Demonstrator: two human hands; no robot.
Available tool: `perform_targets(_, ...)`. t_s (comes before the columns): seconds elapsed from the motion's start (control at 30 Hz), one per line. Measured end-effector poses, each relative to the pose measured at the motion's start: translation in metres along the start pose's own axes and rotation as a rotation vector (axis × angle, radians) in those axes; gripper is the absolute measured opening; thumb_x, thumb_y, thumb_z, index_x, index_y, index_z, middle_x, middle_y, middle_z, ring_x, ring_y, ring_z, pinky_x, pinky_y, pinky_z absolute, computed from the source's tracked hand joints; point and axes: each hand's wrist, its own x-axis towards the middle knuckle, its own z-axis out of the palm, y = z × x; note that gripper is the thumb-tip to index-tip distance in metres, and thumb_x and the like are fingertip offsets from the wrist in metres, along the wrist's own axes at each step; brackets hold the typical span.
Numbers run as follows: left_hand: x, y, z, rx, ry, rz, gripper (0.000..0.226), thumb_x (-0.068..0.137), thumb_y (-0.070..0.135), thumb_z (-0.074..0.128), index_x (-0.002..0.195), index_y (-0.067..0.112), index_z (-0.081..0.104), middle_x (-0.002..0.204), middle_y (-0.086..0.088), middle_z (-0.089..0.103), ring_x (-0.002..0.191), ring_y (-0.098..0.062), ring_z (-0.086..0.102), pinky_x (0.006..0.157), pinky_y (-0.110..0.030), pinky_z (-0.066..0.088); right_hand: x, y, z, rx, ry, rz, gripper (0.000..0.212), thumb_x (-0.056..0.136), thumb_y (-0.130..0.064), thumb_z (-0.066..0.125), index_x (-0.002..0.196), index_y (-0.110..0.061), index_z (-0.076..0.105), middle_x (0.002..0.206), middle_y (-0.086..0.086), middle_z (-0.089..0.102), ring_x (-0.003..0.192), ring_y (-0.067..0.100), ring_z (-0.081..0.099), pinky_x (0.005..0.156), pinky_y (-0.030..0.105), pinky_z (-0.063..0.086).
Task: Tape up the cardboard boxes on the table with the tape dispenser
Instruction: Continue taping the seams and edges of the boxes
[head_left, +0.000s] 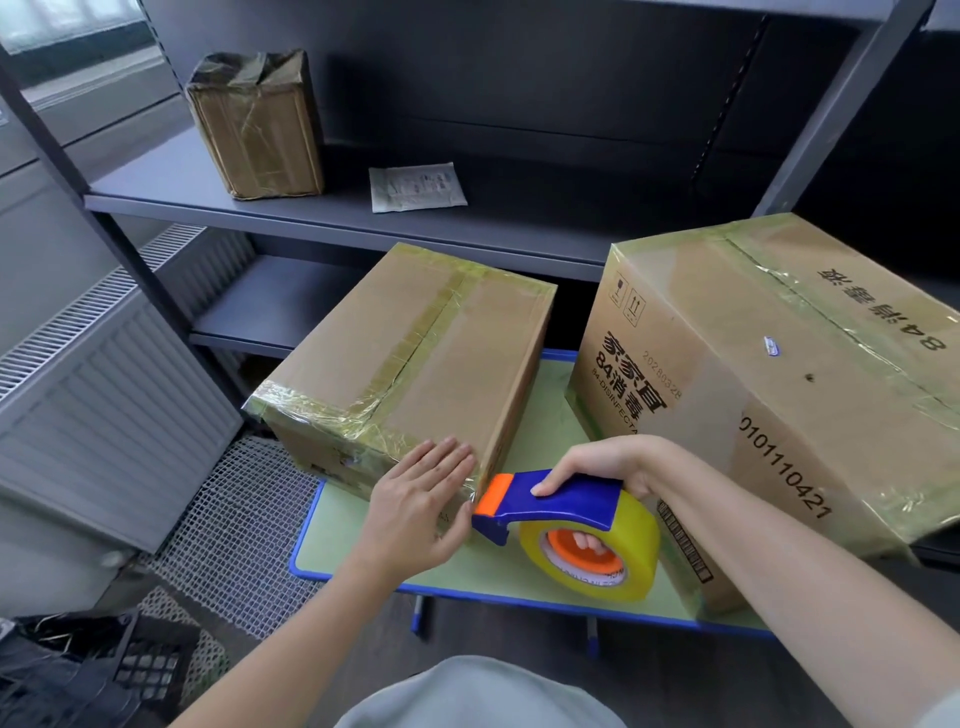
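A plain cardboard box (415, 358) with yellowish tape along its seam and front edge lies on the small green table (524, 431). My left hand (421, 504) presses flat, fingers straight, against the box's near right corner. My right hand (597, 470) grips the blue and orange tape dispenser (550, 506), whose yellow tape roll (597, 556) hangs below; its orange front end sits at that same corner, next to my left fingertips. A bigger printed box (769, 395), wrapped in tape, stands on the right of the table.
A grey metal shelf (322, 213) rises behind the table, bearing a small taped box (257, 124) and a flat white packet (415, 188). A radiator (98, 395) stands at left, white mesh (244, 535) covers the floor, and a black crate (98, 670) sits bottom left.
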Motion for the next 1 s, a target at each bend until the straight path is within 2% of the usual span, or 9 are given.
perform_targets(0.2,0.003,0.003,0.0,0.03,0.008,-0.032,0.04,0.084,0.025,0.046,0.111,0.011,0.071,0.118,0.0,0.066,0.118,-0.017,0.057,0.107,-0.031,0.036,0.006,0.002,-0.001,0.037,-0.012,-0.018,0.037,0.084,-0.038,0.063,0.1,-0.005,0.06,0.087,0.009,0.066,0.072,0.018,0.065,0.069,0.029,0.053)
perform_targets(0.3,0.005,0.006,0.001,0.047,0.027,-0.045,0.04,0.084,0.027,0.046,0.109,0.011,0.072,0.116,-0.001,0.067,0.115,-0.017,0.059,0.104,-0.032,0.038,0.012,0.003,0.004,0.042,-0.002,0.024,0.035,0.088,-0.037,0.058,0.093,-0.002,0.06,0.074,0.011,0.067,0.061,0.019,0.066,0.062,0.028,0.056)
perform_targets(0.4,0.005,0.009,0.002,0.08,0.092,-0.047,0.041,0.082,0.031,0.047,0.107,0.01,0.073,0.112,-0.001,0.069,0.112,-0.016,0.062,0.103,-0.032,0.039,0.032,0.022,0.02,-0.076,0.089,0.112,0.031,0.092,-0.038,0.053,0.085,-0.008,0.059,0.057,0.005,0.066,0.049,0.014,0.063,0.06,0.026,0.052)
perform_targets(0.57,0.013,0.019,0.024,0.271,0.143,-0.116,0.044,0.083,0.039,0.052,0.104,0.006,0.072,0.109,-0.005,0.07,0.107,-0.022,0.065,0.097,-0.042,0.046,0.036,0.036,0.02,0.328,0.064,-0.025,0.037,0.09,-0.036,0.058,0.095,0.0,0.06,0.069,0.014,0.068,0.055,0.022,0.066,0.058,0.03,0.056)
perform_targets(0.77,0.015,0.02,0.043,0.394,0.216,-0.146,0.03,0.088,0.019,0.05,0.101,0.004,0.073,0.105,-0.008,0.072,0.102,-0.025,0.067,0.089,-0.045,0.053,0.026,0.032,0.022,0.355,0.102,-0.073,0.037,0.09,-0.035,0.059,0.101,0.0,0.057,0.072,0.015,0.069,0.057,0.022,0.066,0.06,0.03,0.056)
perform_targets(0.9,0.017,0.021,0.04,0.367,0.19,-0.136,0.031,0.087,0.02,0.051,0.099,0.004,0.074,0.104,-0.007,0.072,0.101,-0.023,0.067,0.088,-0.043,0.054,0.022,0.037,0.023,0.391,0.12,-0.099,0.037,0.09,-0.036,0.058,0.1,0.001,0.058,0.072,0.014,0.069,0.057,0.021,0.067,0.059,0.029,0.056)
perform_targets(1.0,0.013,0.019,0.027,0.231,0.145,-0.096,0.037,0.089,0.029,0.048,0.105,0.006,0.072,0.111,-0.005,0.07,0.108,-0.02,0.064,0.095,-0.038,0.05,0.015,0.037,0.024,0.408,0.133,-0.131,0.038,0.09,-0.036,0.058,0.098,0.001,0.059,0.072,0.014,0.069,0.058,0.02,0.067,0.059,0.029,0.056)
